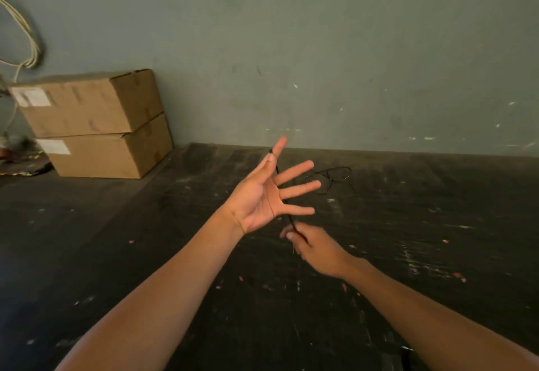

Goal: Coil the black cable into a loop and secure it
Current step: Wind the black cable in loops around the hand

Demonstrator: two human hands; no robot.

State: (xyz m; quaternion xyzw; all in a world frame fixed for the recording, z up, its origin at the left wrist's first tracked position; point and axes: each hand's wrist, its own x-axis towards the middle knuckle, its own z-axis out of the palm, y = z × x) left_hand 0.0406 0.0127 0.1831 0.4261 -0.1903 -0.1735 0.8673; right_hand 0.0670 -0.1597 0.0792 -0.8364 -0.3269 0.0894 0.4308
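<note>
A thin black cable (288,216) runs taut from my left hand (262,195) down to my right hand (313,246). My left hand is raised palm up with fingers spread; its thumb pins the cable's end against the index finger near the top. The cable passes behind the spread fingers. My right hand, lower and to the right, pinches the cable between thumb and fingers. A loose tangle of the black cable (331,179) lies on the dark table (145,254) behind my hands.
Two stacked cardboard boxes (99,125) stand at the back left against the grey-green wall (320,49). Pale cords (27,38) hang on the wall at the far left. Small clutter lies beside the boxes at the left edge.
</note>
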